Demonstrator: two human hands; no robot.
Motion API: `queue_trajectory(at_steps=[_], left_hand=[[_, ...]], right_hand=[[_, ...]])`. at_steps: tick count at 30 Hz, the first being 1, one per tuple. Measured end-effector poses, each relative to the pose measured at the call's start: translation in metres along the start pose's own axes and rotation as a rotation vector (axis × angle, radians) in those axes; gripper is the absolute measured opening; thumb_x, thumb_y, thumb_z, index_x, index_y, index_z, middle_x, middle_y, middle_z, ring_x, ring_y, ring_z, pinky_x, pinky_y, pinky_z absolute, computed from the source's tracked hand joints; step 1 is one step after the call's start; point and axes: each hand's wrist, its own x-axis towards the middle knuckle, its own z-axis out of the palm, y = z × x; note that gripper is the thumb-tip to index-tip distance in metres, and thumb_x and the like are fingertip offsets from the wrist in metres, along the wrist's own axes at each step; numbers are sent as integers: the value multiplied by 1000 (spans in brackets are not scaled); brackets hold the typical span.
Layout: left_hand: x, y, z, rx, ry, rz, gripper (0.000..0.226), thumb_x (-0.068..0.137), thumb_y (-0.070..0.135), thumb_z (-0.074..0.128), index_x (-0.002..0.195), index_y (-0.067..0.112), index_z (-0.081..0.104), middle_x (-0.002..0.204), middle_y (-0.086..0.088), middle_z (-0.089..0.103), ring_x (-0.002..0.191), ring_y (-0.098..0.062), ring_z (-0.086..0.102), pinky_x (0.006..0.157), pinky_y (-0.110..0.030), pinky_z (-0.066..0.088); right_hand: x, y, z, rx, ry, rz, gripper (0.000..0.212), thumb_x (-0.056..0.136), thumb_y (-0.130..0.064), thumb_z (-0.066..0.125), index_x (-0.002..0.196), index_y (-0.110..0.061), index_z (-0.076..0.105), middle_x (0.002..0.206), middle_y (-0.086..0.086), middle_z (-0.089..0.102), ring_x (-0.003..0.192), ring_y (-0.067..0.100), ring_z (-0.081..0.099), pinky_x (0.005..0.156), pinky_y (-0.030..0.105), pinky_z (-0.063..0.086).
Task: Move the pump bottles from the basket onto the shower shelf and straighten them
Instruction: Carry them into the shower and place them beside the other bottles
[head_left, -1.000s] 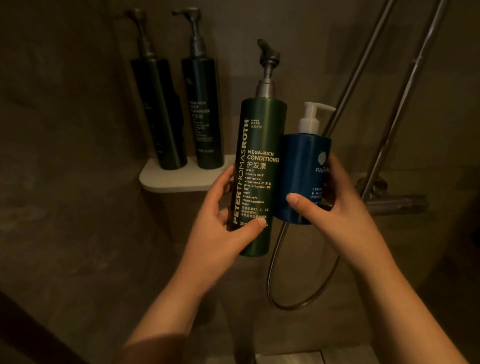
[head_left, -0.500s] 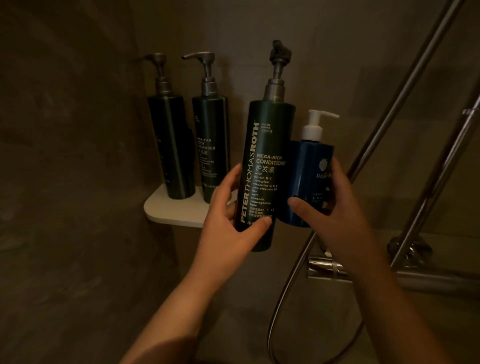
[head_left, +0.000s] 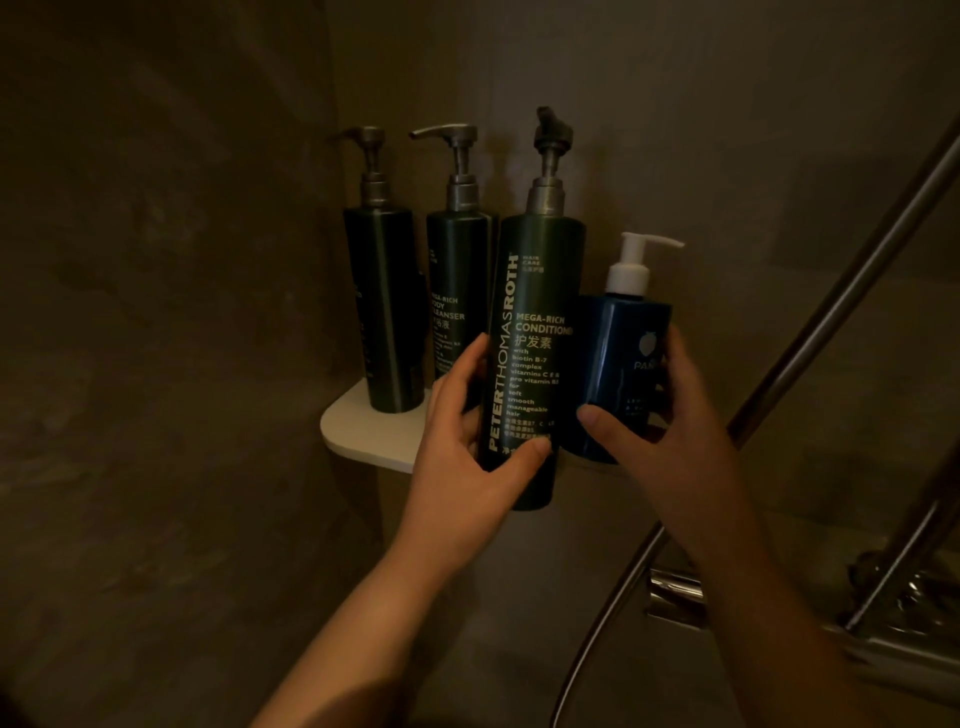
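left hand (head_left: 467, 467) grips conditioner bottle (head_left: 535, 338) low, upright, before shower shelf (head_left: 358, 431) | right hand (head_left: 670, 436) grips blue bottle (head_left: 623, 364) just beside it | likely paired to fill space right of two shelved bottles (head_left: 457, 291)

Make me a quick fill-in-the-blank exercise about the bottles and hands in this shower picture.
1. The left hand grips the tall green bottle whose label reads MEGA-RICH ____.
2. The right hand holds a blue bottle whose pump is ____.
3. Besides the held ones, ____ dark bottles stand on the white shelf.

Missing words: conditioner; white; two.
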Motion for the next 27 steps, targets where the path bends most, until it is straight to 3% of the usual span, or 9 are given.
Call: queue_trajectory(at_steps=[6,11,14,16,18,21,23,27], left_hand=[[8,-12,3,89,65,77,89,76,1,72,137,47,26,143,14,29,125,0,45,99,-23,43],[13,-25,3,178,96,60,91,77,10,73,140,50,19,143,17,25,131,-2,37,104,-38,42],[17,-30,0,207,92,44,93,78,14,72,136,57,15,146,17,24,133,-4,34,106,-44,39],[17,-33,-1,224,108,52,92,78,16,72,132,62,13,145,16,25,132,0,35,105,-36,39],[18,-37,-2,275,152,68,90,77,19,73,127,64,13,139,23,28,128,8,35,101,-18,38],[17,-41,-3,440,218,101,85,76,24,75,130,53,16,128,26,30,123,12,35,95,-1,29],[15,-43,-2,573,264,158,84,76,27,74,137,37,18,130,17,27,123,2,34,99,-7,30],[14,-41,2,630,319,187,85,75,24,75,140,24,21,133,1,29,126,-14,35,104,-38,39]], right_hand=[[9,8,6,32,-20,-4,90,72,-34,75,139,-53,18,114,-47,40,100,-31,41,68,-2,42],[12,17,14,11,-37,25,93,72,-34,75,139,-55,15,135,-28,40,111,-18,42,88,19,42],[12,22,19,12,-49,28,93,70,-35,76,135,-62,15,139,-23,39,113,-14,42,89,21,43],[11,25,22,12,-63,26,93,69,-35,76,132,-65,15,139,-23,39,116,-10,43,91,24,44],[10,28,25,11,-73,24,92,67,-38,76,132,-66,16,136,-28,38,117,-10,43,91,26,44],[8,32,29,13,-69,16,93,67,-38,75,136,-60,17,142,-23,36,123,-3,43,96,32,45],[7,33,33,20,-52,12,93,67,-35,76,134,-62,17,143,-23,35,125,-3,41,98,35,44],[6,33,37,16,-39,29,95,67,-37,77,134,-63,14,145,-20,33,129,1,39,101,43,43]])
